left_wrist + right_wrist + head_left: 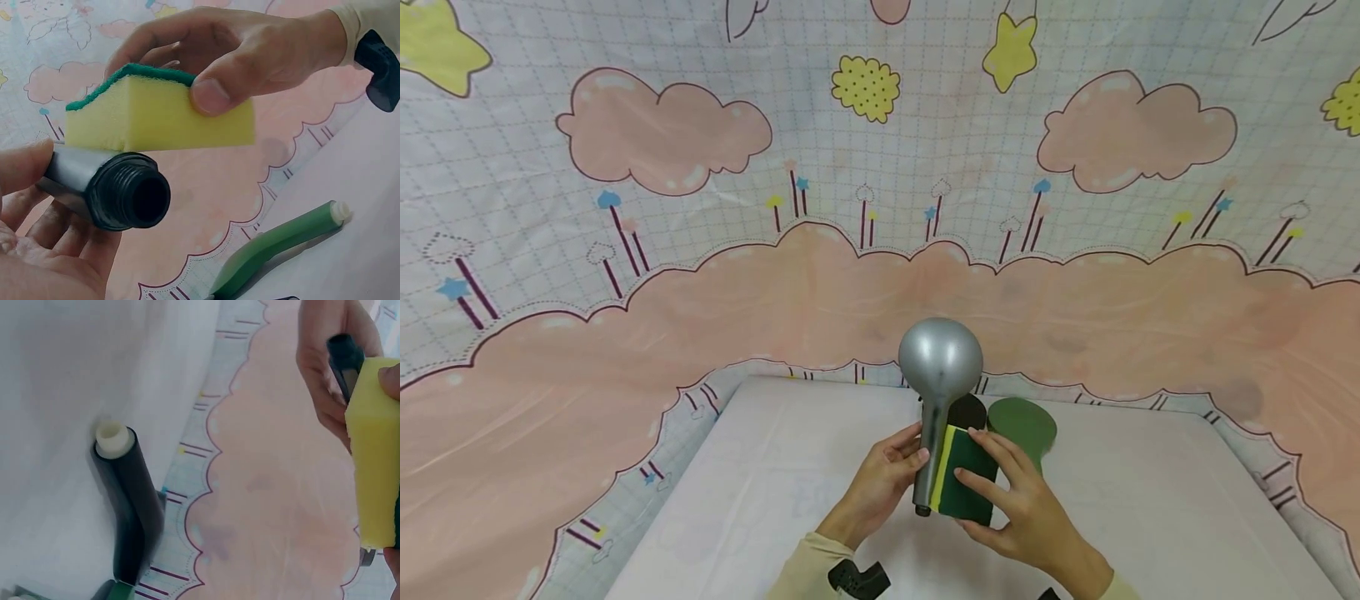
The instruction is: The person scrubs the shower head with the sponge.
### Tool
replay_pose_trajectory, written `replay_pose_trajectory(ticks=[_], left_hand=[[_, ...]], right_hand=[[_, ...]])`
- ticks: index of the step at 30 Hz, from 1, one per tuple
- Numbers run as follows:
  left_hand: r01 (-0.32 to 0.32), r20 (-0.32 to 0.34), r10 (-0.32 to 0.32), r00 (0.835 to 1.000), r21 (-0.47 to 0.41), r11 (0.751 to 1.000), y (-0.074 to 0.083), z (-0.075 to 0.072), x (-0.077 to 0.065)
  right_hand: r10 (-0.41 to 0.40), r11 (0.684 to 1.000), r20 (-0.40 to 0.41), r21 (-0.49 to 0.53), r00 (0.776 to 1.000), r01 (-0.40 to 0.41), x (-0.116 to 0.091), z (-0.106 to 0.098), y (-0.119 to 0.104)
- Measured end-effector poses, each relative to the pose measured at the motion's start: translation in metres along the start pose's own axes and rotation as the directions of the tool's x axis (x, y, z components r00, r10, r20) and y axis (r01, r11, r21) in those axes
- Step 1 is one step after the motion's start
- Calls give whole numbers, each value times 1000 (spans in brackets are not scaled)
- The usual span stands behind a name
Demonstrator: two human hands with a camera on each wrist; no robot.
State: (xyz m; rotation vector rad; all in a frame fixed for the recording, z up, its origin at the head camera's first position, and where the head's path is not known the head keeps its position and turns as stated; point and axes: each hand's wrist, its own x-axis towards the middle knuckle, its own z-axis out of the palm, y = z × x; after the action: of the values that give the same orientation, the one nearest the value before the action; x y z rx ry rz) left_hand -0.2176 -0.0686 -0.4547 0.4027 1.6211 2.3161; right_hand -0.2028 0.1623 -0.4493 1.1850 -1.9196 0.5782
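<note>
A silver shower head [940,358] stands upright above the table, round head at the top and threaded black end at the bottom. My left hand [880,483] grips its handle [72,169] between thumb and fingers. In my right hand [1026,508] is a yellow sponge [175,119] with a green scouring side, pinched between thumb and fingers. The sponge's yellow face lies along the right side of the handle. In the left wrist view, the threaded end [140,194] points toward the camera, its opening dark.
Behind the sponge, a green shower head [1021,423] and a black shower head [967,412] lie on the white table [760,467]. Both handles end in pale connectors. A patterned cloth [820,308] with clouds and stars hangs behind the table and surrounds it.
</note>
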Motion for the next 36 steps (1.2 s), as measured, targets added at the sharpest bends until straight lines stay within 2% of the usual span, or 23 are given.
replay_pose_trajectory(ticks=[9,17,27,36], left_hand=[[-12,-15,12,1000,-39,999,1,2,-1],[29,46,-23,999,-127,991,-1,2,-5],[15,15,-14,1000,-96,995,-1,10,-9],[9,-1,-9,1000,-54,999,-2,15,-10]], right_hand=[[-46,999,0,17,999,46,-2,5,-8],[-40,999,7,-29,999,40,6,-3,-2],[-16,996,9,-88,1000,16,16,-14,10],[-7,998,17,-70,1000,8,13,-10,0]])
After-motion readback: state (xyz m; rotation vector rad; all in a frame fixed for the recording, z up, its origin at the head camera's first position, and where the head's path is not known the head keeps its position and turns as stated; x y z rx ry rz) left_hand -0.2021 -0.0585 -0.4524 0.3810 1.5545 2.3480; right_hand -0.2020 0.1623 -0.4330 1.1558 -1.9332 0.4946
